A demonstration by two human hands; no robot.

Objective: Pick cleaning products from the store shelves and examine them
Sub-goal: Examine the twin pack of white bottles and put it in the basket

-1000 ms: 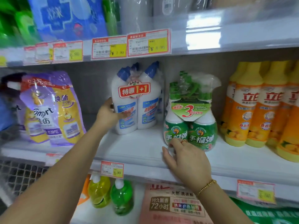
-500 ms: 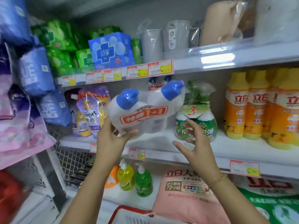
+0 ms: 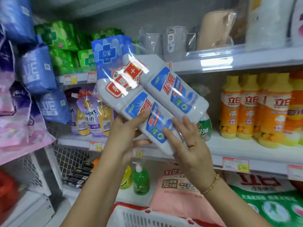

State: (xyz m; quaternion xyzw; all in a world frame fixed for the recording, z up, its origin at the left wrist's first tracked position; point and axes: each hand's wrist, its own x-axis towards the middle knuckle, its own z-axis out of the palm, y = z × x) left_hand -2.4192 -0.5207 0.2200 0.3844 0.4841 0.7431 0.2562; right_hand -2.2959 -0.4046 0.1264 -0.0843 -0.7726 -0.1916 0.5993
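Centre frame, the left hand grips the tilted twin pack from below, fingers mostly hidden behind it. The right hand rests straight-fingered on the pack's lower end. Glare blurs its top.

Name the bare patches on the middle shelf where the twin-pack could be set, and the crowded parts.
Bare: middle shelf between purple pouches and green spray bottle, partly hidden by the twin-pack. Crowded: orange bottles at right.

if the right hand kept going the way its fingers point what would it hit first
The twin pack of white bottles: the right hand points up-left with straight fingers that seem to rest on its wrap. The left hand grips the pack's other side.
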